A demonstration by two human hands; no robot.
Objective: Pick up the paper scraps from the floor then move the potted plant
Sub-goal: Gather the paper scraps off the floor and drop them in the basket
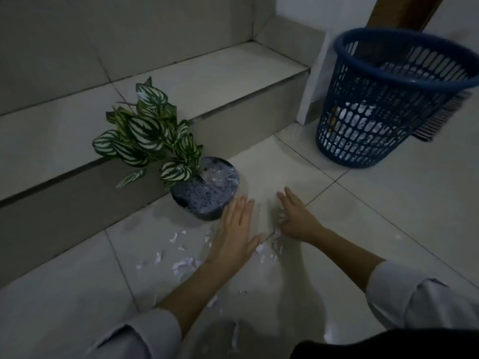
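Note:
A potted plant with striped green-white leaves [145, 133] stands in a dark speckled pot [204, 193] on the floor against a step. White paper scraps [181, 265] lie scattered on the tiles in front of the pot. My left hand [236, 231] is flat, fingers spread, just right of the pot and above the scraps. My right hand [295, 218] hovers with fingers spread beside it, a few scraps [277, 244] under its thumb side. Neither hand holds anything that I can see.
A blue perforated plastic basket [383, 104] stands at the right, with white scraps inside. A tiled step [181, 81] runs along the left and back. A white wall corner [311, 94] sits left of the basket. Light floor tiles spread around.

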